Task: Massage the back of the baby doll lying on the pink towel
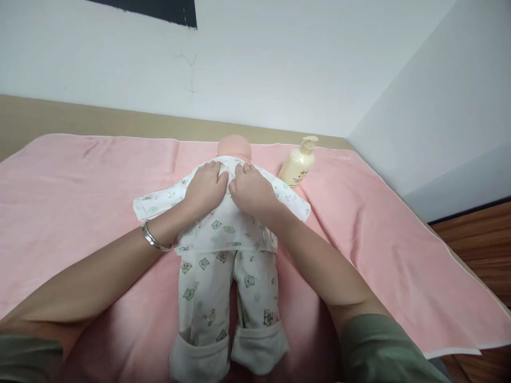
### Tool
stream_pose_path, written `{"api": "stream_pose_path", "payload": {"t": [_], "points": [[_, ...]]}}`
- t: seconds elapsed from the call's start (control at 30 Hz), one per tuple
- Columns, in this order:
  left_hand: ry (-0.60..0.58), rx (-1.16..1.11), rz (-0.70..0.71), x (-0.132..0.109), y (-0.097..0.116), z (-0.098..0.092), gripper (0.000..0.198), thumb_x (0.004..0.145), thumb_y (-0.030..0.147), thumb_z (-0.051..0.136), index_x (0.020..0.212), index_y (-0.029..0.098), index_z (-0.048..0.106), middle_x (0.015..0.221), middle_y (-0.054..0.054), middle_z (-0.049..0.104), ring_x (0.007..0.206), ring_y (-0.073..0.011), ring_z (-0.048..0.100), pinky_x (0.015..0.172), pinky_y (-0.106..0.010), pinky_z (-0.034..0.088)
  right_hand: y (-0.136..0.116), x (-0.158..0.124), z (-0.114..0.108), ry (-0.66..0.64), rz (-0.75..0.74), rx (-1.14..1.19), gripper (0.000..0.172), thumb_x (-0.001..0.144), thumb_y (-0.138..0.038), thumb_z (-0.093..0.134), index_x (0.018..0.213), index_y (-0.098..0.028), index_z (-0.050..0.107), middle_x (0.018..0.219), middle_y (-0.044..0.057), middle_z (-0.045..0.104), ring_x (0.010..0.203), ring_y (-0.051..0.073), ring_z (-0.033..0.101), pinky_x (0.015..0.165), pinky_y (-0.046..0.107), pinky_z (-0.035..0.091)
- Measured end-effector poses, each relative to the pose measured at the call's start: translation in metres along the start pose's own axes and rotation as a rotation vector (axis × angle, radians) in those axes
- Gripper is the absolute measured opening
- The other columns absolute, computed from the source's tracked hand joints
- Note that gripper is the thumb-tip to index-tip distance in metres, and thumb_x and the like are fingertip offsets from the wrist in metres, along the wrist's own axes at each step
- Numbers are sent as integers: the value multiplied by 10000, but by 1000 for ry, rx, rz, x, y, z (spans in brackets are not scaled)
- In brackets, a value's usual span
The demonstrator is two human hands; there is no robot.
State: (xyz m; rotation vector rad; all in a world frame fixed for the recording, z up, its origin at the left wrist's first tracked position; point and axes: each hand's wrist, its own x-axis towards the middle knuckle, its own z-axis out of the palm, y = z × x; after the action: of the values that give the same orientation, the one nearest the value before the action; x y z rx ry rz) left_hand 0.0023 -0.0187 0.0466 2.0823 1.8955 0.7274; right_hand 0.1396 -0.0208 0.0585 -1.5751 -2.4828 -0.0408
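A baby doll [235, 147] lies on its back on a pink towel [72, 186], head away from me, dressed in a white printed shirt [223, 226] and matching trousers [207, 298]. My left hand [206, 187] rests flat on the left side of the doll's chest, fingers stretched toward the collar. My right hand [252, 190] lies flat beside it on the right side of the chest. The two hands touch at the middle of the shirt front. A silver bangle [154, 239] circles my left wrist.
A cream pump bottle [297, 164] stands on the towel just right of the doll's head. The towel covers a table set against a white wall. The table's right edge drops to a wooden floor [479, 244].
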Motion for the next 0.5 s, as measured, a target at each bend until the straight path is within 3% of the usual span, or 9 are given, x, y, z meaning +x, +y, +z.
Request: {"api": "stream_pose_path", "payload": {"t": [0.1,0.2,0.33,0.5], "points": [[48,96,126,-12,5,6,429,980,262,281,1161,92,631,1287,-204,655,1285,-331,576,1168,-505,448,20,15,4,25,99,180,484,1031,-285,346,1341,11,572,1393,238,631,1329,325,562,1168,446,441],[73,114,205,-18,8,9,438,984,242,270,1167,85,636,1283,-209,657,1292,-320,575,1202,-494,427,25,20,6,27,136,193,490,1040,-332,352,1309,3,585,1352,229,652,1281,331,583,1145,457,452],[18,51,115,-9,5,3,362,952,215,311,1078,122,637,1217,-191,680,1213,-318,611,1129,-487,478,2,4,5,63,83,-18,487,1056,-265,316,1335,41,573,1377,269,629,1318,355,572,1175,480,419],[27,-113,14,6,-6,-1,341,968,318,314,921,178,622,1041,-130,721,1005,-280,655,990,-451,530,-22,-15,9,74,-65,-198,532,1026,-173,319,1450,107,477,1504,335,522,1443,384,491,1239,498,360]]}}
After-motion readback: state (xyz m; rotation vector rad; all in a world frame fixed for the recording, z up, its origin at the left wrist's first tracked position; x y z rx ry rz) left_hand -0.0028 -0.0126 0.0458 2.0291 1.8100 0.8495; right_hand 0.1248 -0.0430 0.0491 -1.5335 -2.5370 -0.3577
